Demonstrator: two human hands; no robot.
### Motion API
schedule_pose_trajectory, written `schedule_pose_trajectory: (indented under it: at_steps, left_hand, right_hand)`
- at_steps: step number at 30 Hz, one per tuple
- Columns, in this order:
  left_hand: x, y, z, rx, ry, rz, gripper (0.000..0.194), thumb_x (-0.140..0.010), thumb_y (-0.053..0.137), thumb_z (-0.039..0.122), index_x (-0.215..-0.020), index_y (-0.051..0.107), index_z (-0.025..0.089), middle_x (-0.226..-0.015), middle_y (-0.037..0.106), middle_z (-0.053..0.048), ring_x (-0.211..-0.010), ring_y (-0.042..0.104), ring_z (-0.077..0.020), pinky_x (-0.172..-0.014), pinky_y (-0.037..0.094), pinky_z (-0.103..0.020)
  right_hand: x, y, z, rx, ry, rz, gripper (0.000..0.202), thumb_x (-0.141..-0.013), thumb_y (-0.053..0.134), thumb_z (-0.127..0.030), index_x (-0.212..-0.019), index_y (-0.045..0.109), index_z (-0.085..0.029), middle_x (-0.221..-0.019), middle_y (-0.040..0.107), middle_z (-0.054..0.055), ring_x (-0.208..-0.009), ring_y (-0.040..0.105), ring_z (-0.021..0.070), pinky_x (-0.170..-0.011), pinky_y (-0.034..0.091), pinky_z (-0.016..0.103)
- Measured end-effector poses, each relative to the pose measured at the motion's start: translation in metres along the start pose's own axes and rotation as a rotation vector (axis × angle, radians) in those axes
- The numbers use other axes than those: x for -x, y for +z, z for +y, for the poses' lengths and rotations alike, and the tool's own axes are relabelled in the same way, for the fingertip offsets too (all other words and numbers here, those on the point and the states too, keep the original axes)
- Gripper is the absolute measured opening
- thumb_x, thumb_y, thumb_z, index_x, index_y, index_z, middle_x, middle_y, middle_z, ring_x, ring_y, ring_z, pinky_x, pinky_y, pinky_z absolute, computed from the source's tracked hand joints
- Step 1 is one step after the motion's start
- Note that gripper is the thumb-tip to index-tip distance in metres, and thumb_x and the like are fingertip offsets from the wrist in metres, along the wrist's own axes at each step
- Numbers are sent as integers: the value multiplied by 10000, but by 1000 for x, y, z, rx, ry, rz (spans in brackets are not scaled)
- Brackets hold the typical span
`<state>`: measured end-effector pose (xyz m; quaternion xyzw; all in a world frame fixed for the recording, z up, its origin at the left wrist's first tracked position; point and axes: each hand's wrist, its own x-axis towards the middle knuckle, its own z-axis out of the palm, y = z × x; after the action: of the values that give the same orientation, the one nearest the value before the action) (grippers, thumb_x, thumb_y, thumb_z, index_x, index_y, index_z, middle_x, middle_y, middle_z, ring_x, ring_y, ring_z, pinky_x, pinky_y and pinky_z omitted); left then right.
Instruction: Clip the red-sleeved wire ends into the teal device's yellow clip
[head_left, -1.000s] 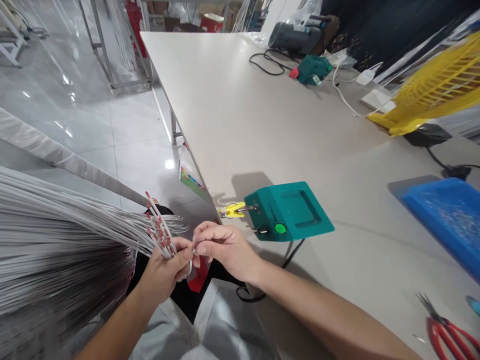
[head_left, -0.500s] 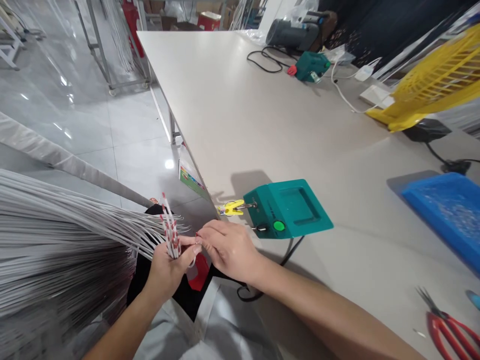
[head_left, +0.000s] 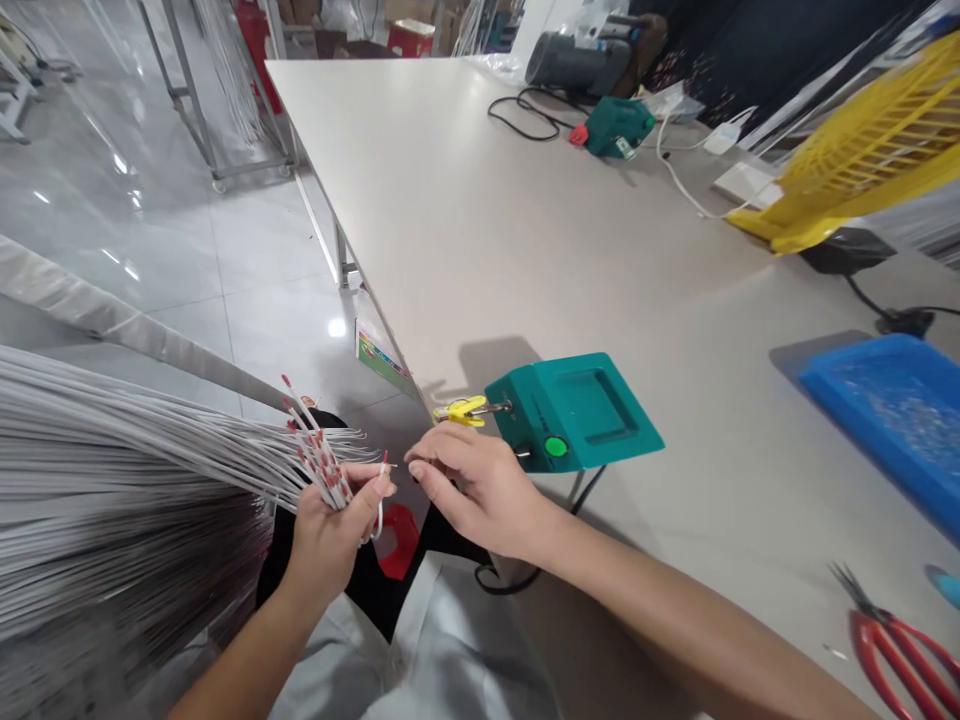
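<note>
In my left hand (head_left: 334,530) is a bundle of white cables (head_left: 319,455) with red tips, its fingers closed around them. Between that thumb and forefinger one cable end (head_left: 385,468) sticks out, split into a thin red strand and a paler one. Just to its right, my right hand (head_left: 480,490) hovers with fingers bent and thumb slightly apart, touching no cable. I see nothing held in it. Beyond the right hand lies a teal tester box (head_left: 581,415) with a lit green button, a yellow clip (head_left: 463,410) on its left side.
A thick mass of white cables (head_left: 150,450) spreads at the left. On the white table (head_left: 450,230) are a blue tray (head_left: 892,420), red-handled pliers (head_left: 892,640), a yellow fan (head_left: 862,150) and another green box (head_left: 619,125). A red object (head_left: 397,540) sits by my lap.
My right hand has let go of the cable end and drawn back to the right. My left hand has shifted slightly left, the bundle's red tips now leaning further left.
</note>
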<state>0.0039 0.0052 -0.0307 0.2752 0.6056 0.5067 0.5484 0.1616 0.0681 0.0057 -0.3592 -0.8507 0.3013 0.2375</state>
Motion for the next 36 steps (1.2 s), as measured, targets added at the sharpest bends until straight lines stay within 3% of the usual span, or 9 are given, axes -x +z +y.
schedule_pose_trajectory:
  at_steps: [4,8,13,18,22,25,27,33,36]
  left_hand:
    - [3,2,-1,-21,2,-70,136,-686,665,271,-703,632,140,-443,448,68,-402,361,-59,-396,282,-194]
    - [4,3,-4,34,-15,-82,116,-699,661,249,-699,615,143,-422,434,79,-396,353,-52,-399,278,-186]
    - [1,0,-1,207,-69,-45,114,-687,674,240,-726,634,141,-618,651,-3,-376,338,-22,-385,260,-184]
    - [0,-2,2,205,-79,-47,114,-692,677,236,-746,652,138,-641,672,-16,-359,333,-13,-385,266,-188]
    - [0,-3,-3,165,-53,-85,118,-706,674,247,-741,646,138,-529,581,33,-387,348,-24,-385,266,-175]
    - [1,-3,-6,99,-18,-146,118,-722,663,254,-730,646,138,-426,447,73,-398,352,-32,-393,266,-168]
    - [3,-3,-7,76,-18,-169,123,-720,665,254,-716,648,133,-432,456,67,-398,352,-30,-389,260,-167]
    - [4,-3,2,208,-54,-65,109,-705,678,240,-744,645,145,-618,660,-6,-381,341,-5,-373,244,-156]
    - [2,-3,7,208,-60,-57,101,-701,682,226,-751,648,144,-628,679,-20,-367,329,0,-362,228,-152]
  right_hand:
    - [-7,4,-4,-106,90,9,133,-820,525,-269,-788,613,-174,-741,607,36,-596,530,110,-555,417,226]
    - [-11,15,-5,-204,113,43,167,-817,499,-178,-679,594,-173,-660,591,12,-613,536,105,-574,414,213]
    - [-7,20,-1,-278,140,73,174,-830,478,-173,-680,566,-169,-641,561,4,-601,506,103,-565,403,214]
    - [0,14,0,-199,176,97,168,-842,449,-185,-700,539,-170,-620,506,-7,-591,478,106,-562,391,221]
    - [-3,11,-4,-233,144,55,141,-830,510,-246,-906,589,-157,-780,587,36,-621,516,104,-585,421,223]
    - [-8,14,-6,-286,103,51,96,-806,546,-225,-798,620,-164,-733,600,26,-592,524,94,-546,419,202]
    - [-10,16,-5,-304,69,65,163,-824,515,-185,-691,607,-165,-668,596,18,-618,545,98,-560,427,194]
    - [-2,20,7,87,-126,49,180,-817,439,-157,-714,587,-153,-728,592,58,-658,542,130,-600,438,233]
    - [2,16,8,94,-90,43,151,-796,433,-142,-751,577,-144,-748,574,61,-658,535,135,-595,441,239]
